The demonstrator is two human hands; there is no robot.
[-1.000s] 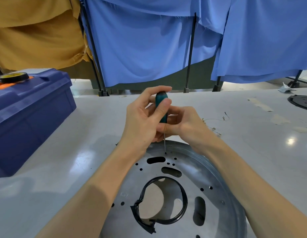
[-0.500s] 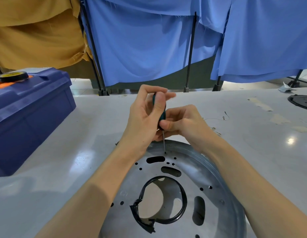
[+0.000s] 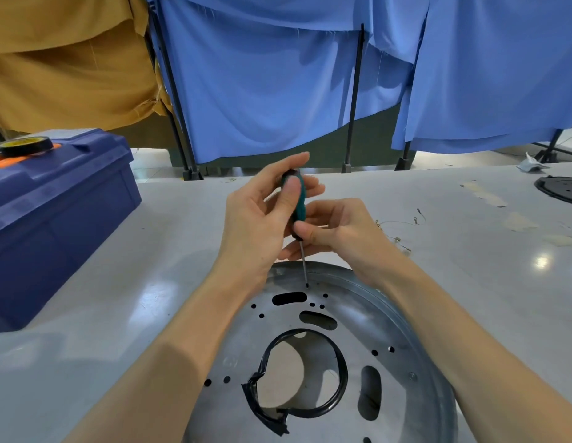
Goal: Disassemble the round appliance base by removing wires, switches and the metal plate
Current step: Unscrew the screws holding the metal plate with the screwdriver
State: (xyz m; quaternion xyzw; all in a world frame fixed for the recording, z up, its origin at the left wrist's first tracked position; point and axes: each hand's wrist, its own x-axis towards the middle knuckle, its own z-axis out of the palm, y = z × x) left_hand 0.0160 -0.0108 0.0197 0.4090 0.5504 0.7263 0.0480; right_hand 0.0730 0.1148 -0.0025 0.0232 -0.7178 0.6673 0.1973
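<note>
Left hand [image 3: 255,219] and right hand [image 3: 339,231] both pinch the upright screwdriver [image 3: 298,203]; its tip meets a hole near the metal plate [image 3: 310,356] far rim. Table [image 3: 134,276] lies bare around.

One head-worn wide-angle view looks forward and down (close over both forearms) across the pale grey glossy worktable [image 3: 438,282] toward hanging blue cloth curtains [image 3: 278,91].

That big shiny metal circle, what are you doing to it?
A person is taking it apart. Both hands hold a small screwdriver upright: the left hand wraps the green handle and the right hand pinches it lower down. Its tip sits in a small hole near the far edge of the round metal plate, which lies flat on the grey table.
</note>
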